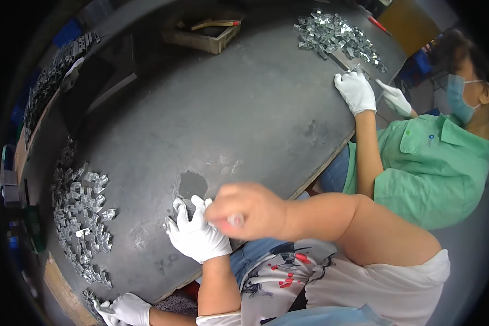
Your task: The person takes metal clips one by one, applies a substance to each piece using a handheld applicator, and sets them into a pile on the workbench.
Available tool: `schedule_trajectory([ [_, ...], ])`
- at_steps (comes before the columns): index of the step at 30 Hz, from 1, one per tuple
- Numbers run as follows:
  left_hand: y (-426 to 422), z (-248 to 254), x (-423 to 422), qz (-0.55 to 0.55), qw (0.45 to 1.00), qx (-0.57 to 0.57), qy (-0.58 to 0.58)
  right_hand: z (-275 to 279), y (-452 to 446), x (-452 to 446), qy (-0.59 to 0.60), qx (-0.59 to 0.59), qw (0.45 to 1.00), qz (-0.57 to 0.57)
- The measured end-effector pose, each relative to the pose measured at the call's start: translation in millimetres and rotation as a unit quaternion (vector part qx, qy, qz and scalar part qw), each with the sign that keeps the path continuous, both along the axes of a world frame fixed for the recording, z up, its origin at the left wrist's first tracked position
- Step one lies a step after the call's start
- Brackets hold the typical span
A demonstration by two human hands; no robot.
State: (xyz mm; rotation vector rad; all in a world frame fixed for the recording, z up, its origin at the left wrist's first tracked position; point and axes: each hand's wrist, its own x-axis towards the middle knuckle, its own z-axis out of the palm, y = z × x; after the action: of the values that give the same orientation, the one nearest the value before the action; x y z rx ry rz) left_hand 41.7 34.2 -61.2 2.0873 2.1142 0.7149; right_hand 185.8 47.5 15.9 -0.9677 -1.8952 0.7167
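My left hand [198, 234], in a white glove, is closed over the dark tabletop with its fingers curled. A small grey metal piece [187, 205] shows between its fingertips, partly hidden by the glove. Just to its right is my bare right hand [250, 213], blurred by motion and closed in a fist. Something with a reddish side and a pale rounded end [236, 220] pokes out of that fist; its kind is not clear. A dark patch [192, 183] marks the table just beyond my left hand.
Small shiny metal pieces [84, 217] lie heaped at left, with another person's gloved hand [129, 308] at the near end. A co-worker in green [424, 163] works at right beside a second heap [337, 35]. A tray [204, 41] holding a yellow-and-red-handled tool stands at the far side.
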Motion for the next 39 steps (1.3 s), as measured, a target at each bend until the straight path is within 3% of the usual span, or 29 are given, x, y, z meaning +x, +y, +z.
schedule_trajectory([
  [1,1.0,4.0,1.8,0.001,1.0,-0.002,0.002,-3.1,0.6,-2.4,0.009,0.001,1.0,0.001],
  [2,-2.5,11.8,5.4,0.006,0.999,0.009,0.052,-5.5,1.9,-6.1,0.081,-0.141,0.985,-0.062],
  [4,-2.0,20.2,10.4,0.012,0.995,0.023,0.098,7.7,16.7,-7.5,0.208,-0.402,0.875,-0.173],
  [5,-2.7,19.1,8.8,0.007,0.995,0.021,0.098,20.7,19.2,-3.4,0.146,-0.417,0.88,-0.177],
  [7,-1.0,19.2,8.3,0.001,0.995,0.003,0.099,15.5,8.0,-4.4,0.111,-0.234,0.961,-0.101],
  [8,-0.8,19.9,8.6,0.001,0.995,-0.016,0.101,13.1,3.3,-5.7,0.092,-0.141,0.984,-0.06],
  [9,-1.9,20.5,7.4,0.001,0.994,-0.036,0.105,14.8,3.3,-6.8,0.092,-0.12,0.985,-0.08],
  [15,-0.8,14.7,5.2,0.008,0.993,-0.075,0.094,19.4,-1.4,-9.6,0.082,-0.128,0.985,-0.08],
  [20,-2.3,-1.4,2.1,0.007,1.0,-0.01,-0.003,19.1,-4.9,-9.0,0.071,-0.111,0.99,-0.045],
  [24,-2.8,-2.1,2.1,0.006,0.998,-0.01,0.058,8.1,-6.6,-16.0,0.01,-0.074,0.993,-0.089],
  [26,-1.4,-7.5,-2.2,-0.004,0.999,-0.023,0.024,11.3,-8.8,-18.0,-0.032,-0.027,0.996,-0.081],
  [30,-3.7,8.8,-0.7,-0.058,0.994,-0.004,0.089,8.7,-15.5,-24.6,-0.078,0.044,0.996,-0.025],
  [32,-1.7,-15.9,-7.7,-0.058,0.998,-0.029,-0.006,3.8,-10.8,-19.9,-0.042,0.026,0.999,0.003],
  [34,0.1,-7.9,-5.8,-0.031,0.997,-0.057,-0.038,-0.5,-7.3,-16.1,-0.014,0.005,1.0,0.009],
  [36,-1.2,6.0,3.1,0.011,0.998,-0.063,0.001,-2.2,-3.0,-9.1,0.0,-0.013,1.0,-0.006],
  [38,-3.5,16.5,8.8,0.02,0.997,-0.029,0.066,-13.4,9.1,3.0,0.12,-0.176,0.972,-0.098],
  [39,-3.8,21.2,10.0,0.014,0.994,0.002,0.106,-14.3,24.1,23.3,0.135,-0.339,0.916,-0.168],
])
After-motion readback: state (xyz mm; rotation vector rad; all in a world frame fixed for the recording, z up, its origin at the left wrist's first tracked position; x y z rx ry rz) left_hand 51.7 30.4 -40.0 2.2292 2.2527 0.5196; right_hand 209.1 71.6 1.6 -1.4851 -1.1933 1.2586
